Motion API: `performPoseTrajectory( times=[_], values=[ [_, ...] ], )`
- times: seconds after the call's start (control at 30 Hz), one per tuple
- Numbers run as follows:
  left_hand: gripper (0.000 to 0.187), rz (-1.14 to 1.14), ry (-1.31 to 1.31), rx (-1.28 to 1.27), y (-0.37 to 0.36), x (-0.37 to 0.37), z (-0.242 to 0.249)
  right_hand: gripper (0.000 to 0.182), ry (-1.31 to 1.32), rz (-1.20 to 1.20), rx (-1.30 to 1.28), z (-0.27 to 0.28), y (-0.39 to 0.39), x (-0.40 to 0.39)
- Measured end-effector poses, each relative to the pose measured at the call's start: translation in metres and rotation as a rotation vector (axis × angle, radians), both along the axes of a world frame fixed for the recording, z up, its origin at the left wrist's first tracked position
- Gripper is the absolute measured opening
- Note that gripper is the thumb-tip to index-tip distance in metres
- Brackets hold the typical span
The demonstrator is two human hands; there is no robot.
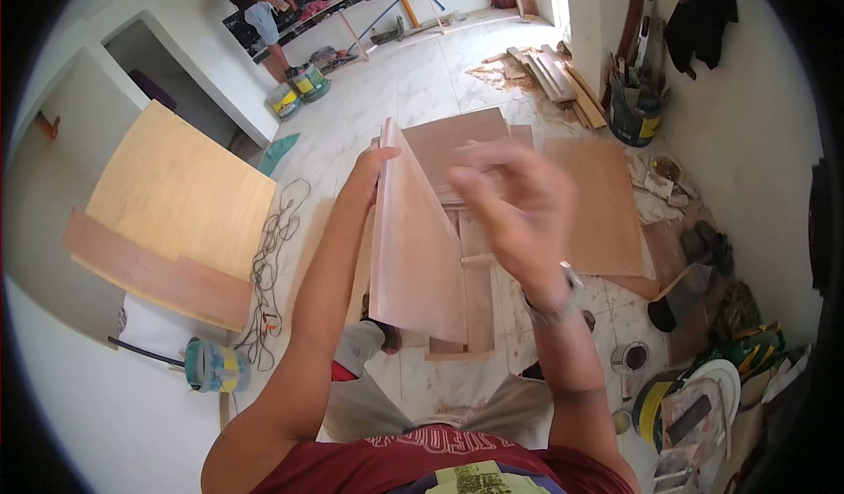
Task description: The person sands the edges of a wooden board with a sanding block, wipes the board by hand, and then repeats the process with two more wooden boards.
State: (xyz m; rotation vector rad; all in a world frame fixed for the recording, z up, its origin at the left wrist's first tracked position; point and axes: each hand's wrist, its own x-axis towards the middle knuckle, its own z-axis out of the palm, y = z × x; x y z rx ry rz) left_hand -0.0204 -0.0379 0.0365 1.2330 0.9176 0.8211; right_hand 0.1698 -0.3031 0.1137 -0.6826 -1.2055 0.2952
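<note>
A flat wooden panel (413,239) stands tilted on its edge in front of me. My left hand (378,167) grips its far upper edge, with the fingers partly hidden behind the board. To the right of the panel my right hand (519,204) is raised in the air, blurred by motion, its fingers bent; whether it holds anything cannot be made out. Below and behind the panel lie a wooden frame piece (479,305) and a brown board (453,147) on the floor.
At left lean large plywood sheets (185,204) beside a tangled cord (274,274) and a paint bucket (211,366). On the right are a flat board (593,204), a tool bucket (635,112) and a tin cup (629,357). Another person (262,15) stands at the far left.
</note>
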Motion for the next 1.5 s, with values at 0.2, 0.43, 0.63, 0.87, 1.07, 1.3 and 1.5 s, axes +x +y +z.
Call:
performPoseTrajectory(
  times=[0.2,0.43,0.63,0.87,1.07,1.3,1.5],
  values=[
    [0.042,0.01,0.067,-0.039,-0.003,0.0,0.003,0.044,-0.488,-0.112,-0.249,-0.116,0.105,-0.056],
    [0.045,0.015,-0.007,-0.089,-0.007,-0.002,0.003,0.066,-0.508,0.363,-0.616,-0.107,0.109,-0.077],
    [0.048,0.007,0.0,-0.042,-0.002,-0.001,0.0,0.067,-0.404,0.17,-0.419,-0.118,0.098,-0.087],
    [0.055,0.035,0.089,0.048,-0.004,0.002,0.004,0.068,-0.292,0.386,-0.612,-0.121,0.076,-0.072],
    [0.059,0.045,0.101,-0.006,0.004,0.001,0.0,0.069,-0.323,0.226,-0.394,-0.178,0.09,-0.083],
    [0.069,0.044,0.1,-0.108,-0.015,0.006,0.011,0.07,-0.346,0.277,-0.386,-0.17,0.088,-0.079],
    [0.073,-0.036,0.126,-0.09,0.003,-0.003,0.0,0.07,-0.328,0.289,-0.38,-0.174,0.093,-0.082]
  ],
)
